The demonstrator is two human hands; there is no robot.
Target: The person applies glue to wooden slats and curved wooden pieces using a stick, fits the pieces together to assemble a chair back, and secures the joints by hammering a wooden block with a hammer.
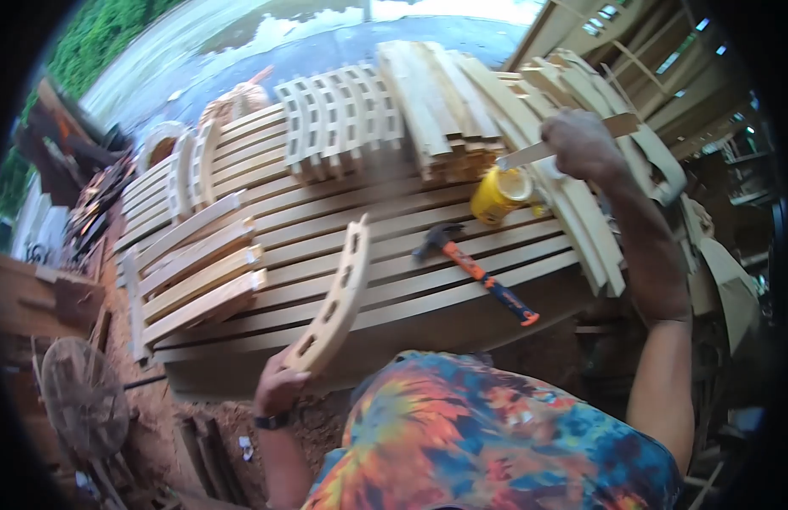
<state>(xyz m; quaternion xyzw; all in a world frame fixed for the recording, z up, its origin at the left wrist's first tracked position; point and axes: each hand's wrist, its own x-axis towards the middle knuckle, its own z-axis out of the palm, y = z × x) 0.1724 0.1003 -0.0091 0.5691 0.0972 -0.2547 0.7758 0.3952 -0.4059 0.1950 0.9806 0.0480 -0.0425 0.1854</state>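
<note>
My left hand (279,384) is closed around the lower end of a curved wooden rail (334,297) with several slots cut along its edge. The rail stands tilted over the near side of a slatted wooden surface. On the right, my right hand (579,146) grips a flat stick (525,156). The stick's left end is over the mouth of a yellow can (494,202), which has pale stuff around its rim. A claw hammer (489,279) with an orange and black handle lies on the slats between my hands.
Slotted curved rails (339,115) stand in a row at the back. Stacked boards (441,110) lie beside them, and long curved boards (572,212) on the right. Several short bars (203,293) rest on the slats (394,280) at left. A round fan-like guard (84,395) stands at lower left.
</note>
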